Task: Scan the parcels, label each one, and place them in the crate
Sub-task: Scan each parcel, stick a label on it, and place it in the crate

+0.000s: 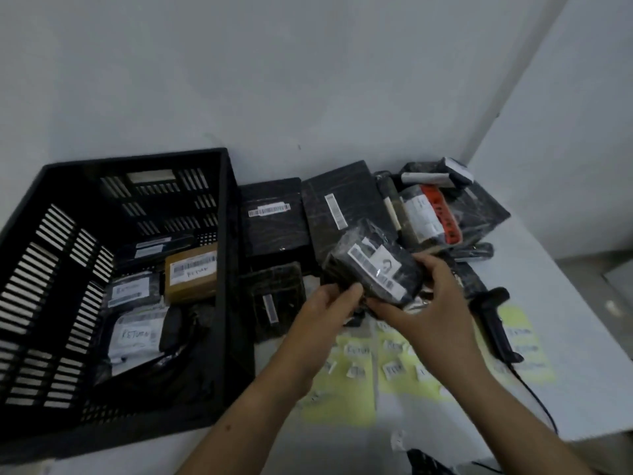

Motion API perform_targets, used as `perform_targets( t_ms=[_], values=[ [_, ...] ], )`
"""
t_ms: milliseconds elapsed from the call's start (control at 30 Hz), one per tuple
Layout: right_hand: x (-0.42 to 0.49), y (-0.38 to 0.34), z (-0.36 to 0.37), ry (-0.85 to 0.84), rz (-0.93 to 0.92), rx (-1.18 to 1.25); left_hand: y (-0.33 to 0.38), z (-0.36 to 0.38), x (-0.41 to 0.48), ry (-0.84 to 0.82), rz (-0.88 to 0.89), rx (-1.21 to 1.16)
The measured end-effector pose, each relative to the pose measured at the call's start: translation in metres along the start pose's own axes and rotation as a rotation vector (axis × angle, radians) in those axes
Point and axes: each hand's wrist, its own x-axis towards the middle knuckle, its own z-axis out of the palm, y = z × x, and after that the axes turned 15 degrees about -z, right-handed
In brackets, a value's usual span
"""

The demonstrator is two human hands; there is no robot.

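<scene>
The left hand (pixel 334 305) pinches the near corner of the black parcel (pixel 406 269), and the right hand (pixel 424 303) curls under its edge, mid-table. Best keep the barcode (pixel 368 264) up and taut; the scanner (pixel 493 317) lies at four o'clock, labels (pixel 358 349) at six, crate (pixel 227 234) at nine.

The white table (pixel 568 303) carried a black slatted crate (pixel 227 241) on its left side. Just beside the crate lay flat black-wrapped parcels (pixel 274 231) with barcode strips, and at the far right more were heaped together, one with a red label (pixel 443 217). Nearer the front lay yellow-green label sheets (pixel 342 406) bearing small white "RETURN" stickers. A black handheld scanner (pixel 493 320) rested partly on the rightmost sheet, its cable (pixel 537 402) trailing toward the near edge.
</scene>
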Motion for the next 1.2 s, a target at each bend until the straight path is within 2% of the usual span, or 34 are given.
perform_targets(
  t_ms=[167,267,367,433,533,633,733,833,933,1033,1200],
  values=[
    [-0.054,0.035,-0.027,-0.055,0.16,0.084,-0.027,0.04,0.001,0.037,-0.083,0.073],
    [-0.07,0.057,-0.046,-0.129,0.22,0.121,-0.041,0.068,0.009,0.062,-0.189,-0.042],
    [-0.076,0.071,-0.062,-0.181,0.3,0.196,-0.055,0.091,0.021,-0.041,-0.235,-0.169],
    [-0.076,0.076,-0.075,-0.241,0.335,0.249,-0.059,0.102,0.024,-0.08,-0.224,-0.148],
    [-0.067,0.095,-0.097,-0.326,0.317,0.267,-0.063,0.111,0.033,0.032,-0.201,-0.077],
    [-0.041,0.148,-0.117,-0.193,0.313,0.127,-0.058,0.113,0.04,0.17,-0.155,-0.013],
    [-0.012,0.218,-0.135,-0.065,0.407,-0.024,-0.055,0.113,0.041,0.231,-0.106,-0.099],
    [0.001,0.28,-0.14,-0.137,0.562,-0.134,-0.055,0.111,0.039,0.215,-0.099,-0.243],
    [0.002,0.32,-0.136,-0.227,0.629,-0.253,-0.052,0.111,0.041,0.145,-0.116,-0.461],
    [-0.001,0.339,-0.13,-0.326,0.636,-0.319,-0.047,0.111,0.042,0.118,-0.117,-0.638],
    [-0.01,0.351,-0.122,-0.441,0.586,-0.397,-0.039,0.106,0.044,0.202,-0.147,-0.653]
  ],
)
